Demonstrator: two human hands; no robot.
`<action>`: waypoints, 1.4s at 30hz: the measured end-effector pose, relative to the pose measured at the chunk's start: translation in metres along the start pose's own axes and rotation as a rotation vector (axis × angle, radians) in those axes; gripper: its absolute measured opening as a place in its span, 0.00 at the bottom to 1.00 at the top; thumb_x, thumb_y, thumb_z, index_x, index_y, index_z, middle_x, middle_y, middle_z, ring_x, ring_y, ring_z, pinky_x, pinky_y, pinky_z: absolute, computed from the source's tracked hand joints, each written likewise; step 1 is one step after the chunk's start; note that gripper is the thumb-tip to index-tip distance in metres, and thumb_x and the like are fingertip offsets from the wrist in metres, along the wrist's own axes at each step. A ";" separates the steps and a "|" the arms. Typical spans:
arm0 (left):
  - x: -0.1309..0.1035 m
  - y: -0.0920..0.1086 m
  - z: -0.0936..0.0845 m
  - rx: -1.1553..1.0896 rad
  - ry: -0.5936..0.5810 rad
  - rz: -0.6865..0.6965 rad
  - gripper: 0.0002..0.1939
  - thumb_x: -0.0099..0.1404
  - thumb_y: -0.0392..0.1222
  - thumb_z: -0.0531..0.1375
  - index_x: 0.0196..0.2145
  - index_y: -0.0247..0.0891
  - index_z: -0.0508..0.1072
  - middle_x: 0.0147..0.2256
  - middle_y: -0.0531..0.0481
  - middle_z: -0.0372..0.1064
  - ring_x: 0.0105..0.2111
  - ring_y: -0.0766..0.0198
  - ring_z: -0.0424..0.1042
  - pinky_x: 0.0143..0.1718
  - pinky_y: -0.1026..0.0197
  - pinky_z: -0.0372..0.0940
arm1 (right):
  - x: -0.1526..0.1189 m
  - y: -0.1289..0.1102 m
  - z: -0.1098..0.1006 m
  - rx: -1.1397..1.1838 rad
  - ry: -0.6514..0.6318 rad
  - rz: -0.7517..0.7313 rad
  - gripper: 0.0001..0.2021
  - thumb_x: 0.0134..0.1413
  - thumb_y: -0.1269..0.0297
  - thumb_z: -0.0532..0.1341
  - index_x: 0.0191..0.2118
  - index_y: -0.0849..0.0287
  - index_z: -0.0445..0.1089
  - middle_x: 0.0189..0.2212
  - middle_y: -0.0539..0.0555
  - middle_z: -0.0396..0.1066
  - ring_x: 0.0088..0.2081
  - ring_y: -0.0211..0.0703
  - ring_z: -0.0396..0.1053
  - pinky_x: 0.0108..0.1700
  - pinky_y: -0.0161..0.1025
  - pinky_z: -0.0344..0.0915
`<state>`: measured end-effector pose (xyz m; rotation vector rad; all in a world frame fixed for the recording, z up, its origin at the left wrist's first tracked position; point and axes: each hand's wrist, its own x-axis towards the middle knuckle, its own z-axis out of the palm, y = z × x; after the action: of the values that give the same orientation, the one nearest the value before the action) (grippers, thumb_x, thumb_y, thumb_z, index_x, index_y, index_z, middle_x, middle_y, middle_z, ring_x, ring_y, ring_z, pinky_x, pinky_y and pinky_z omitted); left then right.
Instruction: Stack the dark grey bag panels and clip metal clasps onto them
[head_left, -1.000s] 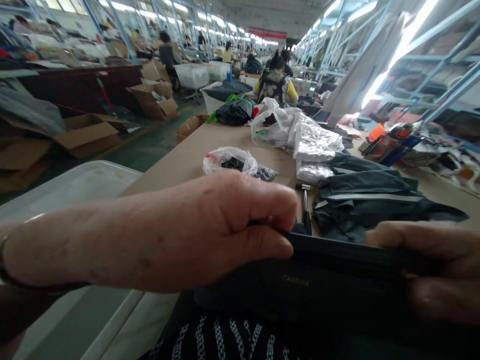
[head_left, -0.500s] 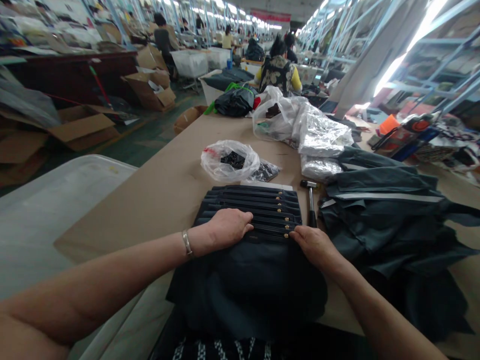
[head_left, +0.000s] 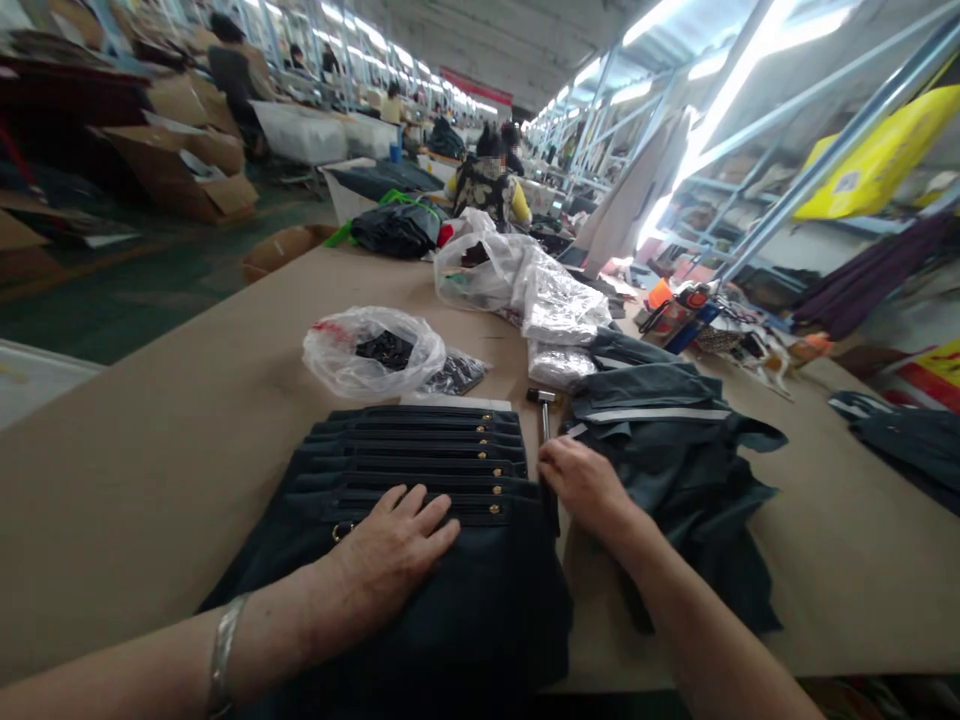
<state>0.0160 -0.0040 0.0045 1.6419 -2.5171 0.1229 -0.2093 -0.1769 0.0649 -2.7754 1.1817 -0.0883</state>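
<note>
A stack of dark fabric pieces lies overlapped on the table, each with a zipper strip and a small gold-coloured metal part near its right end. My left hand rests flat on the front piece with its fingers spread, just below the lowest strip. A small gold-coloured ring shows beside that hand's wrist side. To the right of the stack, my right hand has its fingers closed round the handle of a small hammer, whose head points away from me. The fingers partly hide the handle.
Behind the stack sit an open plastic bag of black parts and a smaller clear bag. Clear-wrapped packs and a pile of dark cloth lie to the right. Cardboard boxes stand on the floor; people sit farther back.
My view has swung to the right. My left hand has opened and lies flat on the front piece. My right hand has left the stack's edge and closed on the hammer.
</note>
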 end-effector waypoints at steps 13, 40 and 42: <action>0.001 -0.023 0.011 -0.209 0.192 -0.018 0.15 0.66 0.39 0.51 0.49 0.41 0.68 0.52 0.45 0.59 0.51 0.47 0.54 0.54 0.41 0.53 | 0.024 0.172 -0.052 -0.573 0.031 0.171 0.14 0.58 0.70 0.49 0.42 0.61 0.71 0.43 0.59 0.70 0.47 0.53 0.64 0.45 0.45 0.58; 0.015 0.046 -0.135 -0.226 0.382 0.153 0.07 0.67 0.41 0.53 0.35 0.34 0.64 0.34 0.48 0.65 0.31 0.62 0.64 0.33 0.59 0.62 | -0.080 -0.088 -0.107 0.857 -0.086 -0.038 0.25 0.58 0.55 0.55 0.60 0.53 0.54 0.40 0.56 0.71 0.36 0.45 0.71 0.36 0.43 0.68; 0.006 0.046 -0.125 -0.180 0.280 0.145 0.06 0.67 0.40 0.54 0.34 0.35 0.63 0.33 0.48 0.65 0.30 0.62 0.64 0.32 0.59 0.61 | -0.090 -0.084 -0.083 0.525 0.153 -0.192 0.17 0.57 0.57 0.57 0.51 0.53 0.65 0.49 0.58 0.67 0.49 0.51 0.65 0.50 0.51 0.63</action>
<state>-0.0202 0.0266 0.1295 1.2773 -2.3542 0.1267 -0.2201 -0.0620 0.1576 -2.4280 0.7692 -0.5523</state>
